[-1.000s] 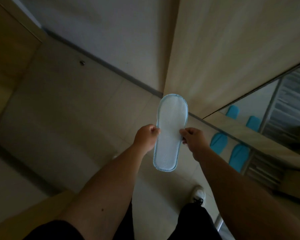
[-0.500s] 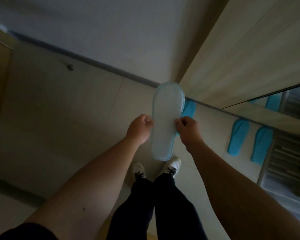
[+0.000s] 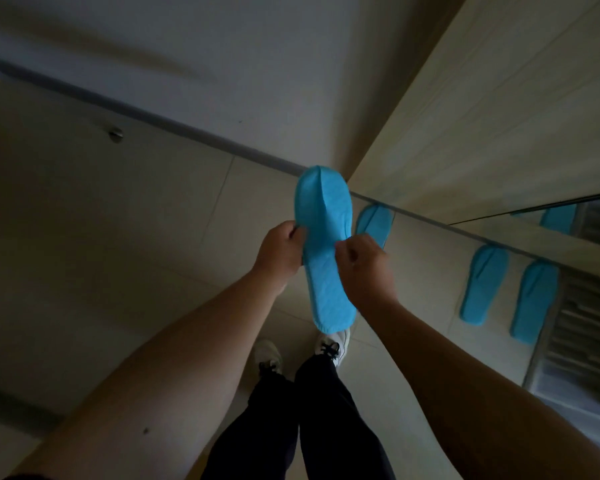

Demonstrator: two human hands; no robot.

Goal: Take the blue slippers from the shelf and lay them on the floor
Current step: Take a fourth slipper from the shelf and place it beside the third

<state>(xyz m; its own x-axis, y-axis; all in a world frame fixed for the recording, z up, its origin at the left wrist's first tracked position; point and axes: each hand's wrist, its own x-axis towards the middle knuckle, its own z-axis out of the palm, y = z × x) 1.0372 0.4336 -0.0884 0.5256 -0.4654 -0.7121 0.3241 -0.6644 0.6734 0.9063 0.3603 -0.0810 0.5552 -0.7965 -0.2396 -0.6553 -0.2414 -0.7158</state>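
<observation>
I hold one flat blue slipper (image 3: 326,244) in the air over the floor, blue upper side facing me, toe pointing away. My left hand (image 3: 280,251) pinches its left edge and my right hand (image 3: 364,268) pinches its right edge near the middle. A second blue slipper (image 3: 374,221) lies on the floor tiles just behind it, partly hidden by my right hand. Two more blue slippers (image 3: 484,284) (image 3: 536,301) lie side by side on the floor at the right.
A light wooden cabinet (image 3: 499,98) rises at the right, with a mirror panel (image 3: 568,216) reflecting blue slippers. The white wall (image 3: 222,64) and grey skirting run across the back. A metal door stop (image 3: 115,135) sits on the floor at left. My shoes (image 3: 333,344) stand below the slipper.
The slipper has been turned over: its pale sole faced me before, now the blue upper side does. My view has tilted down, showing my legs and more slippers on the floor.
</observation>
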